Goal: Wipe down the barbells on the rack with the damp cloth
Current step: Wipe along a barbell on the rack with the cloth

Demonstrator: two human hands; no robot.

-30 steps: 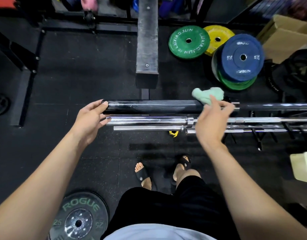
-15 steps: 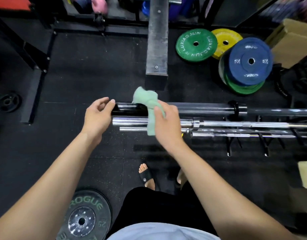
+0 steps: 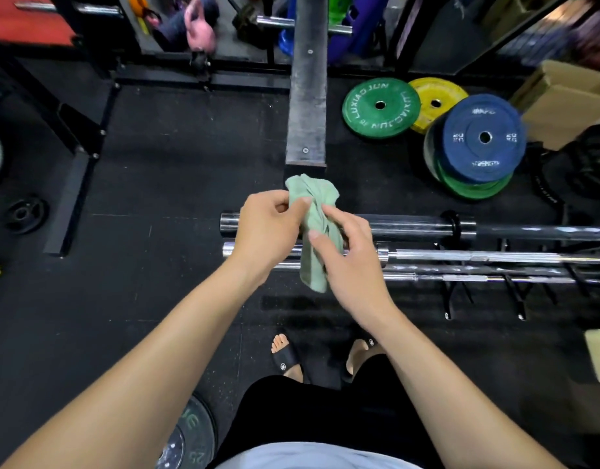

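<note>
1. Your left hand (image 3: 268, 228) pinches the upper edge of the pale green, crumpled damp cloth (image 3: 314, 211). Your right hand (image 3: 346, 262) grasps its middle, and the tail hangs below your fingers.
2. The cloth hangs in front of the barbells and does not appear to be pressed on any of them. It covers the left end of the thick, dark, glossy barbell sleeve (image 3: 403, 225) and of the chrome steel barbell (image 3: 478, 256) just below it.
3. Both bars run out toward 3 o'clock on the low black metal rack (image 3: 515, 292). Two thinner chrome bars (image 3: 461, 277) lie beneath them.
4. This looks like a regrip. You seem to be bunching or refolding the cloth between wiping strokes.
5. Next, gather the loose tail into one hand so that a flat pad faces the steel. Then set it on the sleeve end nearest you and draw it toward 3 o'clock.
6. Keep the hanging end clear of the rack's prongs, where it could snag.
7. A green rubber bumper plate (image 3: 381, 108) lies on the floor at 1 o'clock, well apart from your work.
</note>
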